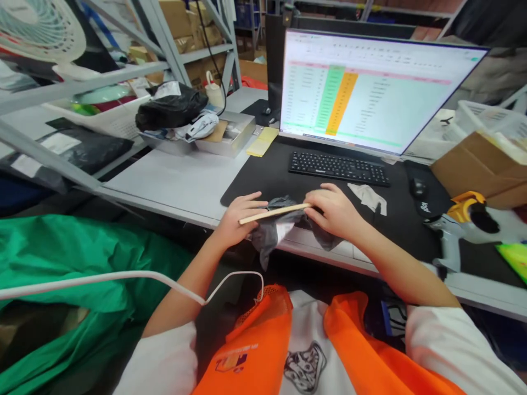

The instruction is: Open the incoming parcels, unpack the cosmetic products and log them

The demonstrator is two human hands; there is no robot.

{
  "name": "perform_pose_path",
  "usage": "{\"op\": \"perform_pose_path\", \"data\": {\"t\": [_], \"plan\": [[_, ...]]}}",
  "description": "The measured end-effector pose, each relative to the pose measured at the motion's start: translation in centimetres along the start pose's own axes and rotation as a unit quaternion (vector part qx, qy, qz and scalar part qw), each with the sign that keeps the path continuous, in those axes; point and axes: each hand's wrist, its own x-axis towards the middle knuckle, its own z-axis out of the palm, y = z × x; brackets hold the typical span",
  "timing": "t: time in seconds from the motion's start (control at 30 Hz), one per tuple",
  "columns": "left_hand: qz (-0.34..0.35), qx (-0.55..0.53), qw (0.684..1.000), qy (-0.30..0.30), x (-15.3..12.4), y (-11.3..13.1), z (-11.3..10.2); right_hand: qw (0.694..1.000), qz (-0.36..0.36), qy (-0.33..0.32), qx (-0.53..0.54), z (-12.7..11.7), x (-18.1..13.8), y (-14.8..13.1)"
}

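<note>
Right hand [332, 211] is pinching a pale strip [278, 212] across a dark bag [265, 241] at the desk edge [164, 206]; left hand [236, 221] is hanging half-open, hold unclear; a slack grip could be letting the bag slip

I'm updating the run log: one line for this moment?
right hand: grips strip; left hand: at strip's end; bag: behind strip

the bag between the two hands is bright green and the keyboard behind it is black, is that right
Not quite: the bag between the left hand and the right hand is dark gray, not bright green, as the head view shows. The keyboard behind it is black.
</note>
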Motion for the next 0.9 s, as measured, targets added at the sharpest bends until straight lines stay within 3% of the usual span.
{"op": "perform_pose_path", "data": {"t": [0.07,0.17,0.23,0.3,0.4,0.57,0.7,0.8,0.9], "plan": [[-0.071,-0.090,0.993,0.015,0.2,-0.8,0.6,0.991,0.132,0.033,-0.014,0.0,-1.1,0.8],[-0.232,-0.184,0.949,0.104,-0.5,-2.3,2.4,0.952,0.303,-0.003,0.033,1.2,-3.3,2.4],[-0.312,-0.242,0.897,0.199,-0.8,-3.1,3.3,0.940,0.332,-0.028,0.069,2.0,-5.1,3.0],[-0.357,-0.303,0.838,0.279,-0.6,-3.2,3.7,0.946,0.308,-0.023,0.099,2.4,-7.0,3.1],[-0.330,-0.373,0.801,0.332,0.6,-2.3,3.0,0.949,0.281,0.033,0.137,2.0,-10.5,2.2],[-0.230,-0.487,0.784,0.309,3.2,0.2,1.9,0.914,0.328,0.222,0.081,-0.9,-16.9,-0.1],[-0.217,-0.534,0.778,0.252,5.0,2.2,4.1,0.869,0.375,0.316,0.071,-5.4,-23.0,-3.1],[-0.208,-0.530,0.799,0.194,6.5,4.5,6.9,0.845,0.405,0.270,0.221,-8.3,-27.0,-6.7],[-0.204,-0.523,0.819,0.118,8.2,7.8,9.6,0.822,0.360,0.114,0.427,-8.3,-28.8,-11.1]]}}
